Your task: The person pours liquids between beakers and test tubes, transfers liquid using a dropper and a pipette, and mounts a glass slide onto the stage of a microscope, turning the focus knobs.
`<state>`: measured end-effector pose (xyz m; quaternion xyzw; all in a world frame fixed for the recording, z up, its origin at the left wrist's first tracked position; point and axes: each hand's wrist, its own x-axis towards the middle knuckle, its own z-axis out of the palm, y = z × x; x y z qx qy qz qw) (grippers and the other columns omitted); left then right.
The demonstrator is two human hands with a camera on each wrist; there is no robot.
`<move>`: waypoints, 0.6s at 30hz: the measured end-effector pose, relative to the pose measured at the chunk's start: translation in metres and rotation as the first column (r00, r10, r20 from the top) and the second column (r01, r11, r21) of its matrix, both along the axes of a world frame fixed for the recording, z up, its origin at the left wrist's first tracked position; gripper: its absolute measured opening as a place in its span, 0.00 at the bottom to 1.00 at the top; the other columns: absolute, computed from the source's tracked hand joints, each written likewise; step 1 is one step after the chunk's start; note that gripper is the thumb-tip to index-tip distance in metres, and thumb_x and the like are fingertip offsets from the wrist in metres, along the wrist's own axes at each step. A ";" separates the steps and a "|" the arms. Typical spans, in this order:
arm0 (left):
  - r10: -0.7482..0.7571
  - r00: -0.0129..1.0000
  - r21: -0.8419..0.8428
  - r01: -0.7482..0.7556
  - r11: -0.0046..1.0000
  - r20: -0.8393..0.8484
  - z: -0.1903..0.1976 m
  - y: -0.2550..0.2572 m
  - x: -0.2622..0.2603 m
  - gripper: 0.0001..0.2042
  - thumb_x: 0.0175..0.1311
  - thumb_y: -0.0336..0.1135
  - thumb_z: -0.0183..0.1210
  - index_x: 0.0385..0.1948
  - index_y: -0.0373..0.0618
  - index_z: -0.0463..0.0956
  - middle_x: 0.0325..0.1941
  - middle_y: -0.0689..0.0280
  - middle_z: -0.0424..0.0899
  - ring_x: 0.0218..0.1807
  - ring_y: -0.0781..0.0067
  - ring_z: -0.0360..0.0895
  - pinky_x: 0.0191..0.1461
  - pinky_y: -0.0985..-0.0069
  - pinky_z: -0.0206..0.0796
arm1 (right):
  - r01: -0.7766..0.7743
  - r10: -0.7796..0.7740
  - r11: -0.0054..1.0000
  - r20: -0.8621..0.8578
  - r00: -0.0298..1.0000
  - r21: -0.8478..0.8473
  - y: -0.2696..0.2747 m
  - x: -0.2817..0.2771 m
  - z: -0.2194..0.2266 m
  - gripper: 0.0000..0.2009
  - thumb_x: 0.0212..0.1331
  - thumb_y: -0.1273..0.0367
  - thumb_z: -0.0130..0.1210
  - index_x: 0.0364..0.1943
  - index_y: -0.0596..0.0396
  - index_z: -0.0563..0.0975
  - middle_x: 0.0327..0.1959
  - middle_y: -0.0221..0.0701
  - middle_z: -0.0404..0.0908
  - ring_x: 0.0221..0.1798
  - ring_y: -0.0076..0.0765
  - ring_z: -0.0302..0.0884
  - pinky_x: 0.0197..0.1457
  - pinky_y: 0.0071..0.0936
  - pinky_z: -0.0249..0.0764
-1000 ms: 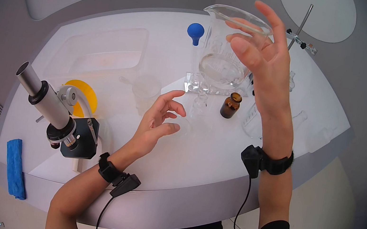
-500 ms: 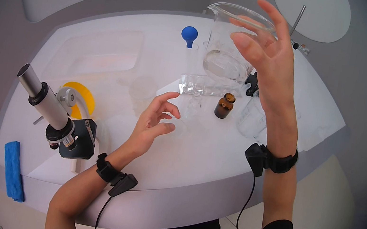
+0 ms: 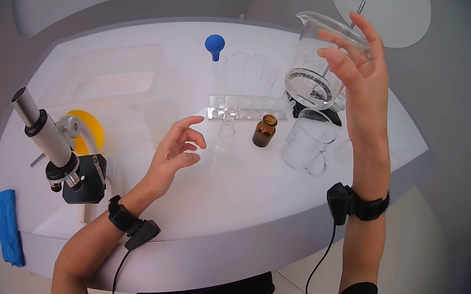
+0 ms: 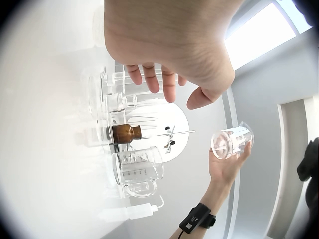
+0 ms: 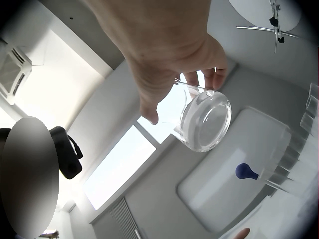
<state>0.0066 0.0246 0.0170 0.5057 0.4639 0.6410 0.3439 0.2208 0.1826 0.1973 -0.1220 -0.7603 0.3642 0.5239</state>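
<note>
My right hand [image 3: 366, 97] holds a clear glass beaker [image 3: 312, 88] up above the back right of the table, thumb on one side and fingers on the other near the rim. In the left wrist view the beaker [image 4: 231, 143] stands well clear of the other glassware. My left hand [image 3: 172, 155] hovers over the table, fingers loosely bent, with nothing in it. Just past its fingertips is a small clear glass vessel [image 3: 225, 136], faint against the white top. A brown glass bottle [image 3: 264, 132] and a glass measuring jug [image 3: 308, 143] with a handle stand between the hands.
Behind the bottle lies a clear rack [image 3: 247, 109] with test tubes and a blue rubber bulb [image 3: 214, 45]. On the left are a microscope [image 3: 56, 149], a yellow disc [image 3: 87, 130], a clear tray [image 3: 117, 76] and a blue cloth [image 3: 10, 228]. A white wash bottle [image 4: 137, 211] stands beyond the jug.
The head view has turned, shifting the table leftward. My right hand has carried the beaker to the right, from over the rack to beyond the measuring jug. My left hand keeps its pose.
</note>
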 end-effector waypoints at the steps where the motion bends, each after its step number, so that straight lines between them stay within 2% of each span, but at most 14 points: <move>1: -0.004 1.000 0.000 0.004 1.000 -0.002 0.000 0.000 0.000 0.33 0.50 0.29 0.51 0.65 0.44 0.61 0.43 0.68 0.72 0.52 0.76 0.68 0.63 0.71 0.56 | 0.004 -0.004 1.000 -0.002 1.000 -0.001 0.000 0.002 0.000 0.43 0.48 0.59 0.71 0.66 0.58 0.60 0.53 0.45 0.78 0.53 0.37 0.79 0.56 0.33 0.74; 9: 0.008 1.000 0.002 -0.008 1.000 -0.003 -0.001 0.001 0.000 0.33 0.50 0.30 0.52 0.65 0.44 0.61 0.42 0.68 0.73 0.51 0.76 0.68 0.62 0.72 0.56 | 0.027 -0.027 1.000 0.000 1.000 0.009 0.003 0.016 0.001 0.42 0.50 0.59 0.70 0.67 0.57 0.60 0.53 0.43 0.79 0.52 0.36 0.79 0.58 0.34 0.72; 12: 0.003 1.000 -0.001 -0.003 1.000 0.007 -0.001 0.001 0.000 0.32 0.50 0.30 0.52 0.64 0.44 0.62 0.42 0.68 0.73 0.51 0.77 0.68 0.61 0.72 0.56 | 0.039 -0.035 0.997 0.048 0.998 -0.069 0.008 0.032 -0.003 0.42 0.50 0.59 0.70 0.68 0.55 0.59 0.53 0.42 0.79 0.51 0.34 0.79 0.57 0.32 0.71; 14: 0.003 1.000 0.005 -0.003 1.000 0.009 -0.002 0.000 0.000 0.32 0.50 0.30 0.52 0.64 0.44 0.62 0.42 0.68 0.73 0.51 0.77 0.68 0.61 0.73 0.56 | 0.056 -0.038 0.989 0.132 0.991 -0.135 0.017 0.048 -0.011 0.42 0.50 0.61 0.69 0.68 0.54 0.57 0.53 0.41 0.79 0.49 0.33 0.78 0.56 0.31 0.71; 18: -0.006 1.000 0.011 0.006 1.000 0.020 -0.004 0.001 -0.001 0.31 0.50 0.29 0.52 0.63 0.45 0.63 0.41 0.69 0.73 0.50 0.77 0.69 0.60 0.74 0.56 | 0.135 -0.094 0.982 0.280 0.955 -0.130 0.034 0.080 -0.024 0.42 0.50 0.62 0.68 0.68 0.53 0.56 0.53 0.41 0.79 0.49 0.33 0.78 0.57 0.31 0.70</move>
